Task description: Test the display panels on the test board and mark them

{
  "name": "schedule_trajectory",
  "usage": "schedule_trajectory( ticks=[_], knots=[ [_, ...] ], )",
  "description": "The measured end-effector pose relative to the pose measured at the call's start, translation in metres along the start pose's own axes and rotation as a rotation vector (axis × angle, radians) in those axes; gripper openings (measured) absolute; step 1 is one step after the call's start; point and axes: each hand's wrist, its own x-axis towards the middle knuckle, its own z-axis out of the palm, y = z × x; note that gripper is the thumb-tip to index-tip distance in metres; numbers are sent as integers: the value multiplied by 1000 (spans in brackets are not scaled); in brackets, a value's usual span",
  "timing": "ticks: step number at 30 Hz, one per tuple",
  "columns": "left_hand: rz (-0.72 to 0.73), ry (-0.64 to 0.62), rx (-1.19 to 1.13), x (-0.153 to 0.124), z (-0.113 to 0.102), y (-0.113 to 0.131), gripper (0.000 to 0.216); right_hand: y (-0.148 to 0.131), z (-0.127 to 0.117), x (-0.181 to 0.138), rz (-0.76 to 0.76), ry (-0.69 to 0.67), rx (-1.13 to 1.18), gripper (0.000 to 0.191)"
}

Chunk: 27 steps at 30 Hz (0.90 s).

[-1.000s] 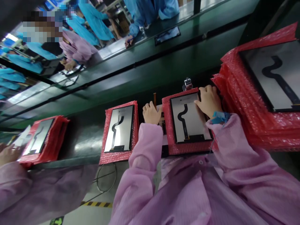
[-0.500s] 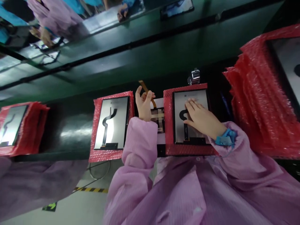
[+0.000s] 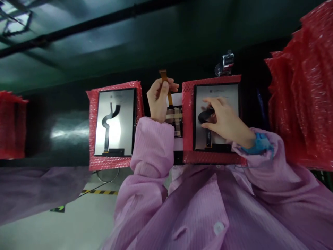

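My left hand (image 3: 159, 99) pinches an orange ribbon cable (image 3: 163, 74) between thumb and fingers, its end pointing up. The cable runs down to a small circuit board (image 3: 178, 119) with pale tape, partly hidden by my hand. Curled at a black ribbon cable (image 3: 208, 134), the thumb and fingers of my right hand (image 3: 229, 119) close on its curved upper part. That cable belongs to a display panel (image 3: 201, 97), silver backing up, lying on a red bubble-wrap bag (image 3: 187, 139).
Left of my hands, another display panel (image 3: 125, 118) rests on red bubble wrap. Stacks of red bubble-wrap bags (image 3: 299, 114) stand at far right and far left. A metal tally counter (image 3: 227, 64) and a blue pen (image 3: 261, 104) lie nearby. Beyond runs a dark rail (image 3: 104, 22).
My right hand has gone from lying flat on the panel to gripping the black ribbon cable. My left hand has closed on the orange cable. The camera view has shifted.
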Motion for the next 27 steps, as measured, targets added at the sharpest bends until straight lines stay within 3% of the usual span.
schedule_trajectory(
  ticks=[4,9,12,15,21,27],
  knots=[
    [10,-43,22,-3,2,9,38,0,4,9,81,-47,379,85],
    [-45,-192,135,-6,2,19,25,-6,14,12,89,-110,616,58],
    [-38,-256,231,-8,1,20,30,-8,18,13,29,-75,692,60],
    [33,-337,336,-9,-1,21,34,-6,15,17,-76,-74,586,50],
    [64,-438,485,-10,0,28,11,-2,11,24,-249,-119,290,30],
    [88,-549,539,-9,3,37,18,-2,18,21,-350,-57,143,28]
  ],
)
